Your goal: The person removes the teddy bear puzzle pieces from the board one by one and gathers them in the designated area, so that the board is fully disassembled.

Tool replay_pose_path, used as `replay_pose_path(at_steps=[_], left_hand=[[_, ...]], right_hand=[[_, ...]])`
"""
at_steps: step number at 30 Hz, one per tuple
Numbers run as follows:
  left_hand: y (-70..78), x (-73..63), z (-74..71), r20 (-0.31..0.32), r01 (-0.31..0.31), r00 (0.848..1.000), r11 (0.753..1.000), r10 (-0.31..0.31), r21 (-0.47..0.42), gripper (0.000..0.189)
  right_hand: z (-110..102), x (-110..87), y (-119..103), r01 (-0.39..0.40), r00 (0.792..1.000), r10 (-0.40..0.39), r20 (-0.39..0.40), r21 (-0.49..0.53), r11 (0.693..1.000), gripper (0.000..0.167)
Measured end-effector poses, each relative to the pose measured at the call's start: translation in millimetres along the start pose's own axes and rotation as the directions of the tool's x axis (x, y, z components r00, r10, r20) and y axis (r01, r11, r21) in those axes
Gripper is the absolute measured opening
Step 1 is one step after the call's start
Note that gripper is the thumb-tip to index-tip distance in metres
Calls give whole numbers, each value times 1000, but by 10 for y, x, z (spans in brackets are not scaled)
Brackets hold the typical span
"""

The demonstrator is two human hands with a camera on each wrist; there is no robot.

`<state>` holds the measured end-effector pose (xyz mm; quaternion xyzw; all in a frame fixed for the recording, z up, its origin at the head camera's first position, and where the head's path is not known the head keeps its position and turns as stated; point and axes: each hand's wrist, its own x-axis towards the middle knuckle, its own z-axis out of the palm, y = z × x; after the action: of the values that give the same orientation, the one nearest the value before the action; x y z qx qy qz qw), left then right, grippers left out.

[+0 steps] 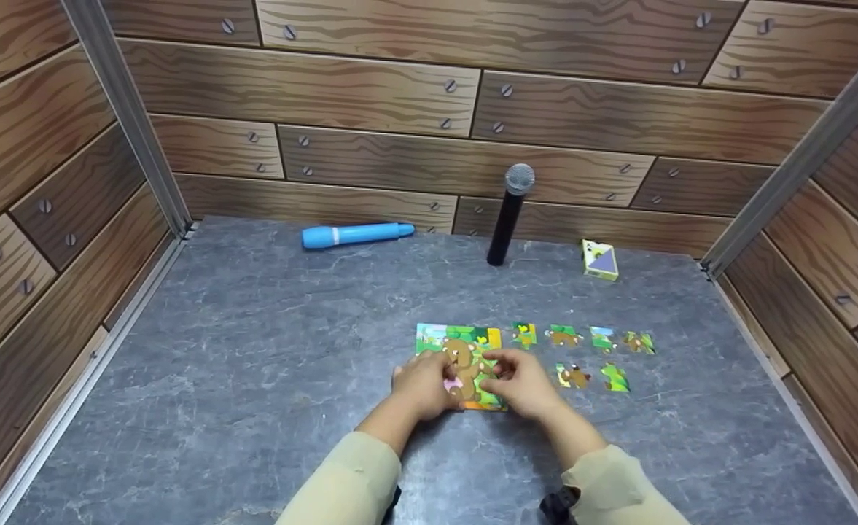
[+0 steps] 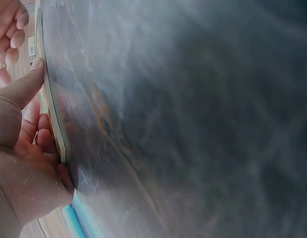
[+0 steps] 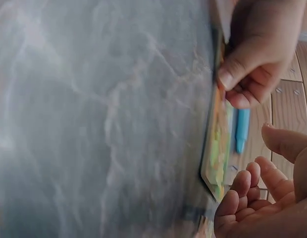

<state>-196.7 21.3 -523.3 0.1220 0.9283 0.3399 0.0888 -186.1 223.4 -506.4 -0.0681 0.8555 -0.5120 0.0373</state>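
A bear jigsaw puzzle board [image 1: 462, 357] lies on the table between both hands, with a brown bear on a green ground. My left hand [image 1: 423, 383] grips its near left side, the thumb [image 2: 32, 82] against the near edge and the fingers curled over the left part. My right hand [image 1: 525, 385] hovers at the board's right edge, thumb and fingers apart; nothing shows between them in the right wrist view. To the right lie several loose puzzle pieces, among them a bear piece [image 1: 563, 335], a lower brown piece [image 1: 573, 375] and a green piece [image 1: 615, 377].
Along the back of the grey table [image 1: 254, 364] lie a blue pen-shaped stick [image 1: 359, 234] and a small yellow-and-purple box [image 1: 600, 260]. Between them is a black microphone [image 1: 507, 219] with a silver head. Wood-patterned walls [image 1: 370, 95] enclose the back and sides.
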Motion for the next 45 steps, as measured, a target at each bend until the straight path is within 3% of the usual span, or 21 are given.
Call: replay_pose_path(at_steps=[9,18,24,29,34,36,42,45], left_hand=[[-2,-16,-3,-18,-21,1000,1000,21,-2,39],[12,-18,6,-29,-25,999,1000,25,-2,37],[12,-6,-1,-29,-29,999,1000,29,-5,35],[-51,9,-54,-16,-76,997,991,75,-107,40],[-188,18,-146,9,-141,989,960,148,-244,41],[-229,17,-172,20,-134,990,964,142,-230,36],[-252,10,-219,29,-55,998,998,56,-42,20],[-243,13,-223,24,-49,998,998,50,-25,21]], right_hand=[[122,28,36,0,998,1,68,-24,1000,47],[148,-7,59,18,992,4,127,-168,986,50],[168,-36,29,9,994,18,109,-245,969,48],[194,-32,15,-40,995,64,81,-266,963,46],[236,-36,30,-52,994,74,75,-260,964,46],[246,-35,37,-54,994,76,77,-259,964,45],[221,-20,34,-45,995,67,77,-262,964,44],[202,-14,29,-35,996,56,76,-263,964,43]])
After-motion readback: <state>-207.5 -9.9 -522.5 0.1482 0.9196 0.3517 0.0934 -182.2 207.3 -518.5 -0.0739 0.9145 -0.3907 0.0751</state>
